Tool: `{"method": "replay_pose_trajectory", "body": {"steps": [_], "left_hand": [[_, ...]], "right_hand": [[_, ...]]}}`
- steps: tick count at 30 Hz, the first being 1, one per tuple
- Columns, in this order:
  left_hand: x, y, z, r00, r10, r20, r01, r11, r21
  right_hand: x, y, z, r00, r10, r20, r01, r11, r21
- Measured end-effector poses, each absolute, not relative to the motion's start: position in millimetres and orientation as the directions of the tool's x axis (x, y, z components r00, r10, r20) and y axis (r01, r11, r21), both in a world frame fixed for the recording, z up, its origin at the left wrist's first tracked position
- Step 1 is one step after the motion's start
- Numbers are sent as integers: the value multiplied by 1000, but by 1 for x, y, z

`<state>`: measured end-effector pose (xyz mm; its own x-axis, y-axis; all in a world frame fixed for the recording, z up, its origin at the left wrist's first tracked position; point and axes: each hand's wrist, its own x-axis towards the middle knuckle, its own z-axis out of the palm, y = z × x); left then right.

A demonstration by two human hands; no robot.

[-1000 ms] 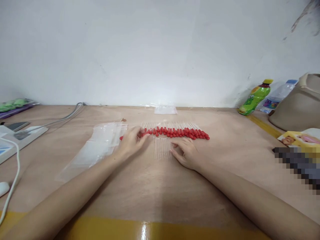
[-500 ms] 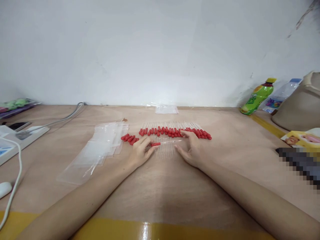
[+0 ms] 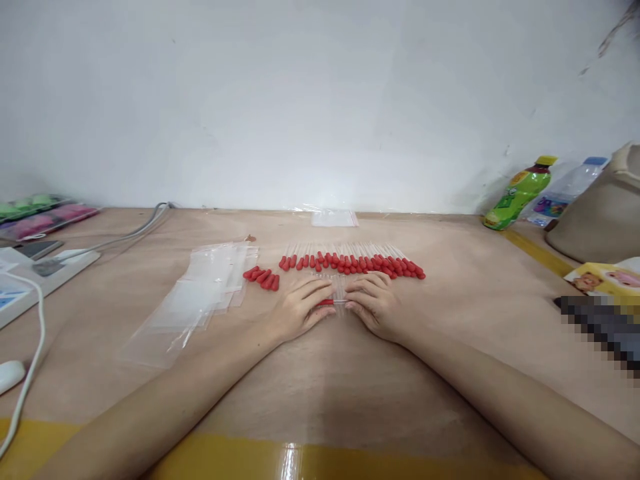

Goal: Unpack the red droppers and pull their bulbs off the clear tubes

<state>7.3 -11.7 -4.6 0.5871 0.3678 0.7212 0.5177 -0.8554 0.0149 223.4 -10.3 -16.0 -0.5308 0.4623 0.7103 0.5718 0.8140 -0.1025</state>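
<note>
My left hand (image 3: 300, 307) and my right hand (image 3: 373, 303) meet at the table's middle, fingers curled, together pinching one glass dropper with a red bulb (image 3: 330, 302). Just beyond them runs a row of several red-bulbed glass droppers (image 3: 353, 262), tips pointing away. Under and between my hands lie a few clear glass tubes (image 3: 340, 287). A small loose pile of red rubber bulbs (image 3: 263, 277) rests left of my left hand. Clear plastic zip bags (image 3: 200, 293) are fanned out further left.
More clear bags (image 3: 333, 218) lie by the wall. A green bottle (image 3: 517, 193), a clear bottle (image 3: 563, 190) and a beige bag (image 3: 600, 213) stand at right, with a yellow box (image 3: 603, 279). A power strip (image 3: 50, 267), cables and a white mouse (image 3: 10, 375) sit at left.
My left hand left the row's left end with a red-bulbed dropper and brought it toward me. My right hand closed in on its glass end; both now hold it.
</note>
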Motion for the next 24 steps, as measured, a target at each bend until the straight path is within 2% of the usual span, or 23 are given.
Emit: {"method": "replay_pose_trajectory", "body": {"steps": [7,13,19,24], "left_hand": [[11,-14,-7,632,270,726,470,-879,-82],[13,-14,-5,657,208,725,448,-881,-154],[15,-13,-5,684,225,694,437,-888,-143],[14,-14,-6,701,231,675,427,-894,-137]], "right_hand": [[221,-15,-11,-596,479,644,547,830,-110],[221,-14,-16,-603,437,668,528,846,-76],[219,-13,-21,-607,358,709,410,906,-106],[217,-17,-17,-620,359,698,382,915,-131]]}}
